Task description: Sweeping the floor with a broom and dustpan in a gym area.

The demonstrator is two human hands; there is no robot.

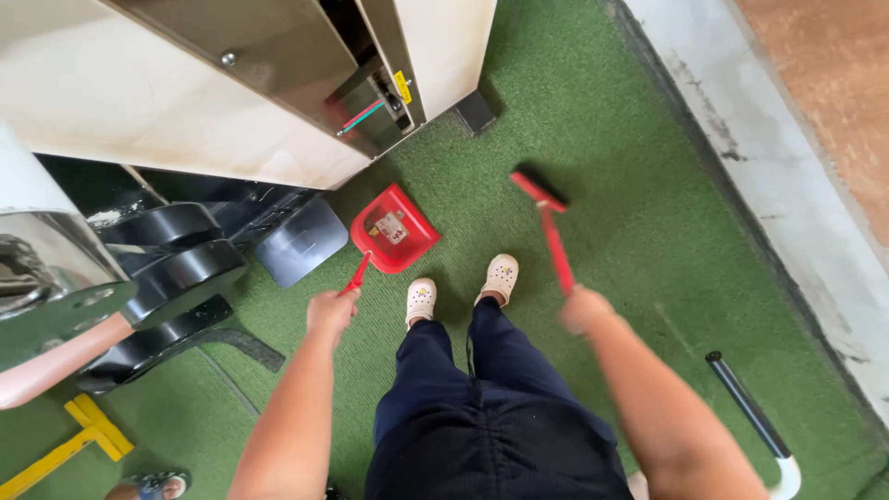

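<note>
My left hand [331, 310] grips the handle of a red dustpan [393, 230], whose pan rests on the green turf just ahead of my white clogs [421, 298]. My right hand [585, 308] holds the red handle of a hand brush [540, 193]; its black bristle head points away from me, low over the turf to the right of the dustpan. The brush and right hand look slightly blurred. My dark trousers fill the bottom middle of the view.
A large white machine cabinet [185, 102] with a steel panel stands at upper left. Black rounded parts [176, 268] and a pink padded bar [56, 361] lie to the left. Yellow floor marks [88, 431], a black-and-white pole [750, 417] and a concrete kerb [787, 176] border the turf.
</note>
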